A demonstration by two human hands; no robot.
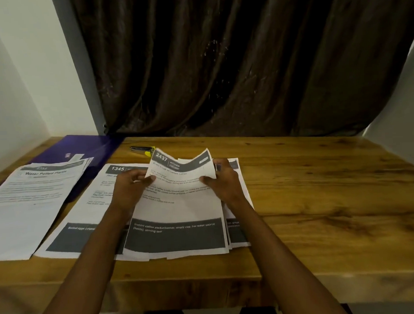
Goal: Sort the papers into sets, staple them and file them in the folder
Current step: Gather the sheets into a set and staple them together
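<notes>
On wooden table (321,199), both hands (129,186) (222,180) lifting sheet 2437 (179,193)

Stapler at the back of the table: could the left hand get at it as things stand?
Probably not at once. The left hand is pinching the lifted 2437 sheet, whose raised top edge partly covers the stapler. Once that grip is released, the table beside it looks open.
</notes>
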